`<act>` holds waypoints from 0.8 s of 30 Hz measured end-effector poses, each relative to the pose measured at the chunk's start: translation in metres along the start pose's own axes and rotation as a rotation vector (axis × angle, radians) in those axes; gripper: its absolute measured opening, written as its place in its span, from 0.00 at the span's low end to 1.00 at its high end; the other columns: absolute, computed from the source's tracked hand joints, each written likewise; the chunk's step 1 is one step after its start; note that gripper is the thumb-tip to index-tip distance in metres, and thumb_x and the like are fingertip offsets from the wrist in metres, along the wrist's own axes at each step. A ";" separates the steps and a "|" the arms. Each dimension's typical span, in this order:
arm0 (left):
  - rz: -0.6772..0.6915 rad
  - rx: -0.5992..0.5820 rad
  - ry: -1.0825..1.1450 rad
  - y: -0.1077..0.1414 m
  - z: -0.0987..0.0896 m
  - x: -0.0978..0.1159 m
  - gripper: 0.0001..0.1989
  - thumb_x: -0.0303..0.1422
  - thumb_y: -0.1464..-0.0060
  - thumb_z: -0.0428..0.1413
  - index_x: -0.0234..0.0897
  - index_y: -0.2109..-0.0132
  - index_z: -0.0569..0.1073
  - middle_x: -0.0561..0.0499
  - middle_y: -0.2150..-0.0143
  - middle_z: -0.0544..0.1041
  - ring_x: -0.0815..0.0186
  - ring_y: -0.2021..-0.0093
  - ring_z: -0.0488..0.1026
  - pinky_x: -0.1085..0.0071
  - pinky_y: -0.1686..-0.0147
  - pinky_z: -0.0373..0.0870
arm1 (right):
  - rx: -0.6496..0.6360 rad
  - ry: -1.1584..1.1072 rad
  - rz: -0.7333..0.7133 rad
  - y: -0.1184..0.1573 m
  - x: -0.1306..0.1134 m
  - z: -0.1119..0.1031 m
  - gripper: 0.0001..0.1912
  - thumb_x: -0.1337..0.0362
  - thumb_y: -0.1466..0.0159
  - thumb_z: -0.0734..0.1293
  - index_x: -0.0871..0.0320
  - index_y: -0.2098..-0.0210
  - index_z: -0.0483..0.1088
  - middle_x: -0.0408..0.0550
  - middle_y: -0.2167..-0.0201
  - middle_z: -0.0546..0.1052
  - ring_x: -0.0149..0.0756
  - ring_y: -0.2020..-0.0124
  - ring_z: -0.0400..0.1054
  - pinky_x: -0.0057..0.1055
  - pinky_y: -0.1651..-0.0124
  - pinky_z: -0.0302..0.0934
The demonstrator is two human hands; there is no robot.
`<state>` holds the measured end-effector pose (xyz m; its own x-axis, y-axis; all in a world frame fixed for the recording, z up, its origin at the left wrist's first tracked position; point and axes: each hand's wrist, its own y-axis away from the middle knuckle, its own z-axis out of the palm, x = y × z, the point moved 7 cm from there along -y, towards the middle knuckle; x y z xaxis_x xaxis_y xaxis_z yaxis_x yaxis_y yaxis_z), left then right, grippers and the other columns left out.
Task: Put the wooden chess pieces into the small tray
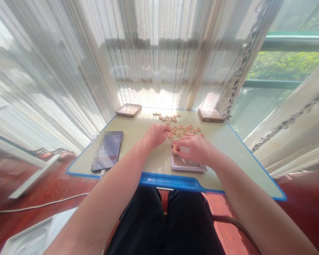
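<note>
Head view: a small table is seen at centre frame, before sheer curtains. Round wooden discs are scattered just above centre. The left hand is curled shut on a disc at the pile's left edge. The right hand has its fingertips pinched on a disc inside a shallow tray, at its upper left corner. A phone lies at left. Discs could be knocked loose by either wrist, or the tray nudged toward the near edge.

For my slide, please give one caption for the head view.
Both hands handle round wooden discs beside a shallow tray.
</note>
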<state>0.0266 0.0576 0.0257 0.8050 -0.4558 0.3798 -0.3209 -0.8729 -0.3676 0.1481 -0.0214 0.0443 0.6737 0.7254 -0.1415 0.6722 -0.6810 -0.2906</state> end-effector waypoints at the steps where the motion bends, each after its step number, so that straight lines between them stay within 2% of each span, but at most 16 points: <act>1: 0.007 -0.002 -0.003 0.000 0.000 0.000 0.17 0.28 0.49 0.46 0.40 0.61 0.79 0.50 0.66 0.80 0.63 0.64 0.75 0.70 0.61 0.70 | -0.001 0.007 -0.006 0.000 -0.001 0.000 0.08 0.64 0.41 0.63 0.55 0.70 0.75 0.46 0.68 0.78 0.36 0.64 0.66 0.30 0.59 0.58; 6: 0.013 0.001 -0.018 0.000 0.001 0.001 0.17 0.28 0.49 0.46 0.40 0.61 0.79 0.50 0.64 0.80 0.62 0.63 0.75 0.70 0.61 0.70 | 0.015 0.058 -0.049 -0.001 -0.003 0.002 0.08 0.65 0.41 0.64 0.55 0.70 0.76 0.45 0.70 0.78 0.37 0.66 0.64 0.31 0.61 0.57; 11: 0.020 -0.003 -0.020 -0.001 0.002 0.002 0.17 0.28 0.49 0.46 0.40 0.62 0.79 0.50 0.64 0.80 0.62 0.63 0.75 0.69 0.60 0.70 | 0.058 0.055 -0.095 -0.003 -0.004 0.003 0.07 0.65 0.42 0.65 0.55 0.69 0.76 0.45 0.65 0.78 0.37 0.65 0.63 0.31 0.61 0.57; 20: 0.011 -0.028 -0.015 0.001 0.001 0.004 0.17 0.28 0.49 0.45 0.39 0.62 0.79 0.50 0.65 0.80 0.63 0.64 0.75 0.70 0.61 0.69 | 0.104 0.046 -0.104 -0.002 -0.005 0.003 0.06 0.65 0.42 0.66 0.56 0.70 0.76 0.47 0.69 0.76 0.37 0.66 0.63 0.31 0.63 0.58; 22: -0.009 -0.009 -0.029 0.000 0.000 0.001 0.17 0.28 0.49 0.45 0.39 0.61 0.78 0.49 0.64 0.80 0.62 0.63 0.75 0.69 0.60 0.70 | 0.110 0.043 -0.098 -0.001 -0.003 0.003 0.06 0.65 0.42 0.66 0.56 0.70 0.75 0.47 0.69 0.76 0.37 0.65 0.64 0.31 0.63 0.59; 24: -0.053 0.058 -0.050 -0.002 -0.004 -0.007 0.17 0.26 0.50 0.45 0.38 0.60 0.78 0.47 0.62 0.80 0.61 0.60 0.74 0.68 0.57 0.69 | 0.117 0.036 -0.088 -0.001 -0.001 0.003 0.06 0.64 0.42 0.66 0.56 0.70 0.75 0.48 0.68 0.76 0.37 0.65 0.65 0.31 0.62 0.59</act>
<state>0.0200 0.0619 0.0270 0.8443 -0.3988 0.3580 -0.2488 -0.8833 -0.3974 0.1460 -0.0215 0.0422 0.6255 0.7764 -0.0772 0.6904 -0.5969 -0.4088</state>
